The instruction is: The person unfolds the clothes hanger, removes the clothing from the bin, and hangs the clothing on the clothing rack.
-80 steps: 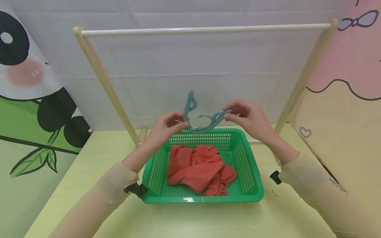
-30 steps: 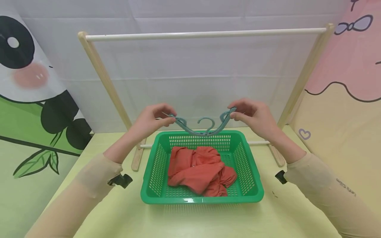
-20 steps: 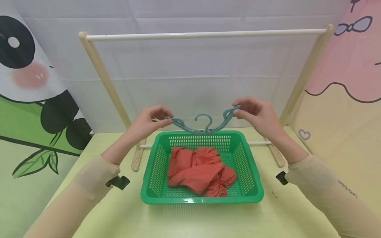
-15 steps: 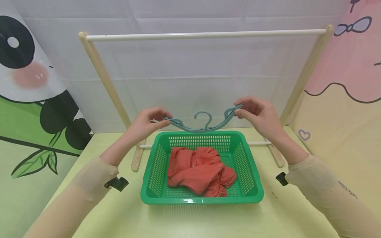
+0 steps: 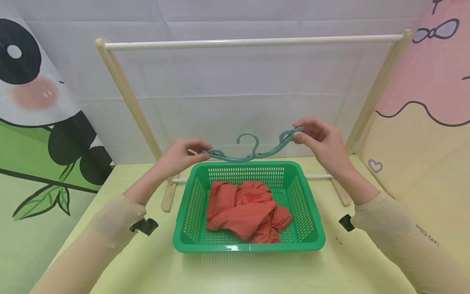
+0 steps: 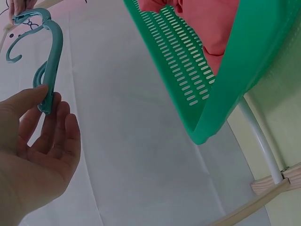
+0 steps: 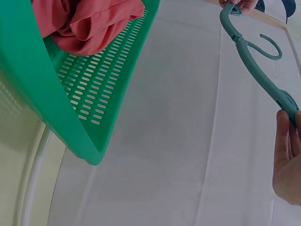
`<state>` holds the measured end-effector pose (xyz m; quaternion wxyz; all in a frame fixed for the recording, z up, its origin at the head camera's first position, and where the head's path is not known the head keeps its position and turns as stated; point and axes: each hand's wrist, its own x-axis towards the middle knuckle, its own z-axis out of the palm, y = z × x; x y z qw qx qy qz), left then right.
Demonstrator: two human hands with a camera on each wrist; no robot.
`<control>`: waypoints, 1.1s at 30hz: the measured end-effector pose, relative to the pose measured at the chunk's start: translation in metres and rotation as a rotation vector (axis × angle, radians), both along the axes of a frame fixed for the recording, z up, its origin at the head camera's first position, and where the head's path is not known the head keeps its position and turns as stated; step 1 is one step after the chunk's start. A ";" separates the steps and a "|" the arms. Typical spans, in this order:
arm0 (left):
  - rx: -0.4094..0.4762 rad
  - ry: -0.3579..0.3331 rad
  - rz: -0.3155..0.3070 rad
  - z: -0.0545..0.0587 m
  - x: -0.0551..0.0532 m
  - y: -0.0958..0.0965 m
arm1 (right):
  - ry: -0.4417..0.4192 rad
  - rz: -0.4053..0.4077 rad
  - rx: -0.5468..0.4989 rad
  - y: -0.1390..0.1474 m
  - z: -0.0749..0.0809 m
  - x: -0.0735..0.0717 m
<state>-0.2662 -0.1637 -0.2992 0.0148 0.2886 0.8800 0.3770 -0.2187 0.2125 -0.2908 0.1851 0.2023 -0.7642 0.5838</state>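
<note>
A teal plastic folding hanger [image 5: 235, 158] is spread wide above the back rim of the green basket, its hook pointing up. My left hand [image 5: 183, 156] pinches one arm's end between thumb and fingers; the left wrist view shows the thumb on the hanger [image 6: 52, 61] near its tip. On the other side my right hand [image 5: 321, 136] pinches the opposite end, which sits higher than the left one. In the right wrist view the fingers of that hand [image 7: 288, 160] close on the hanger's tip. Below, a crumpled red garment [image 5: 246, 212] lies in the green basket [image 5: 249, 247].
Behind the basket stands a rack with a white top bar [image 5: 253, 42] and wooden posts [image 5: 128, 94]. Its wooden feet [image 5: 169, 198] rest on the pale yellow table [image 5: 235, 273]. A white cloth hangs behind, with cartoon-printed panels left and right.
The hanger, earlier folded up on its left side, is now unfolded. My left hand has shifted from its middle to its left end. Lately the right end has risen and the left end dropped.
</note>
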 end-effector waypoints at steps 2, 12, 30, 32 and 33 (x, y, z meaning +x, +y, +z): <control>-0.007 -0.006 -0.006 0.000 0.000 0.000 | 0.008 -0.007 -0.022 0.000 0.000 0.000; -0.053 0.030 0.022 -0.005 0.002 0.000 | 0.028 0.015 -0.066 -0.005 -0.002 0.002; -0.169 0.160 -0.070 0.005 0.005 0.001 | 0.099 -0.032 0.557 0.006 0.004 -0.005; -0.186 0.168 -0.073 0.007 0.006 0.003 | 0.146 -0.023 0.694 0.006 0.007 -0.006; -0.197 0.177 -0.072 0.008 0.006 0.003 | 0.168 -0.019 0.760 0.005 0.009 -0.006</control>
